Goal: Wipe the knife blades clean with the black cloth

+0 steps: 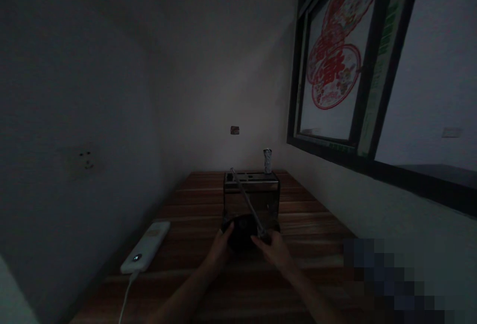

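Note:
Both my hands are in the lower middle of the dim head view. My left hand (219, 252) is closed on the left edge of a dark rounded object (242, 232), too dark to name. My right hand (278, 252) closes at that object's right side, around the dark lower end of a thin grey rod (246, 197). The rod slants up and left from these fingers, across the front of a boxy case (251, 202) with a shiny top edge. Whether rod and dark object are joined, I cannot tell.
A patterned can-like cylinder (267, 161) stands at the case's back right. On the left of the wood-grain table (179, 274) lies a white power bank (147, 247) with a cable. Walls close in the left and far sides; a dark-framed window (335, 60) is on the right.

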A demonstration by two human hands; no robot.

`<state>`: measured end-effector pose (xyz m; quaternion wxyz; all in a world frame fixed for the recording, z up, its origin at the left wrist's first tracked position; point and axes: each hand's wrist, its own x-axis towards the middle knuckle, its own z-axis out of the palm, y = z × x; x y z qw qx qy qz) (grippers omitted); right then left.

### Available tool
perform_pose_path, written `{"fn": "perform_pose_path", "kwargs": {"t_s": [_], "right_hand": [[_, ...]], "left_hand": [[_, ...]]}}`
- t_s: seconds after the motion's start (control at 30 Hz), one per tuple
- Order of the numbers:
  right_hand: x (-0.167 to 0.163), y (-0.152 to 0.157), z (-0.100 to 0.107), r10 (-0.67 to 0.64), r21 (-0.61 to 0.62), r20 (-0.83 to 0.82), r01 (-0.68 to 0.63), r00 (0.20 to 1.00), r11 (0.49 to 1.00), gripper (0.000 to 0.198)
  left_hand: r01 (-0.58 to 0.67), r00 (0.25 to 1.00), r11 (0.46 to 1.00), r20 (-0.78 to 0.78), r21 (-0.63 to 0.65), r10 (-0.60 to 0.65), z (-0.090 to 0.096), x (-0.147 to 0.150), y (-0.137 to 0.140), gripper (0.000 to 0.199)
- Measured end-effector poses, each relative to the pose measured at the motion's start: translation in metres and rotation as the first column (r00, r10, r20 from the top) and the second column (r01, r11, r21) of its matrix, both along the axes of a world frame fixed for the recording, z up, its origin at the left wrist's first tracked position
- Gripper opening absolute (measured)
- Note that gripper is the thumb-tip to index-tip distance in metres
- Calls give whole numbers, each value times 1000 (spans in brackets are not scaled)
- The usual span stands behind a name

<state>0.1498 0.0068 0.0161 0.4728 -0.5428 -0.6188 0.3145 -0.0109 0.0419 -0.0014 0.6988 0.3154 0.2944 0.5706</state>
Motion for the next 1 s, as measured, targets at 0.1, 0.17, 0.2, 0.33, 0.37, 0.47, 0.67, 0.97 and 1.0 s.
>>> {"fn": "perform_pose_path", "kwargs": {"t_s": [0.1, 0.17, 0.2, 0.33, 0.37, 0.47, 0.67, 0.97, 1.0], "right_hand": [[-7, 1, -12, 69, 60, -30, -67, 997, 996, 33], [-8, -1, -12, 106, 87, -30, -103, 994, 991, 31], [-8, -3, -12, 111, 100, -22, -108, 994, 989, 30], [-9, -8, -13, 113, 165, 36, -117, 993, 979, 27], [-9, -8, -14, 109, 175, 44, -115, 993, 978, 27], [-10, -7, -17, 90, 183, 50, -98, 995, 978, 28], [-11, -5, -19, 108, 144, 27, -111, 994, 983, 24], [-10, -1, -24, 29, 155, 167, -55, 986, 986, 12], [-10, -2, -23, 37, 157, 165, -63, 986, 985, 13]], "left_hand": [[-54, 998, 999, 15, -5, 54, 10, -2, -5, 33], [-92, 995, 996, 21, -18, 93, 15, -4, -6, 30], [-108, 994, 994, 24, -24, 109, 16, -5, -6, 29], [-126, 991, 992, 45, -30, 127, 19, -7, -6, 27], [-121, 991, 992, 52, -30, 123, 20, -8, -6, 28], [-93, 992, 996, 80, -14, 94, 23, -9, -8, 30], [-6, 989, 997, 144, -82, 18, 34, -7, -16, 28], [51, 997, 999, 53, -5, -51, 31, -7, -20, 39], [5, 1000, 999, -13, 37, -5, 31, -8, -19, 41]]}}
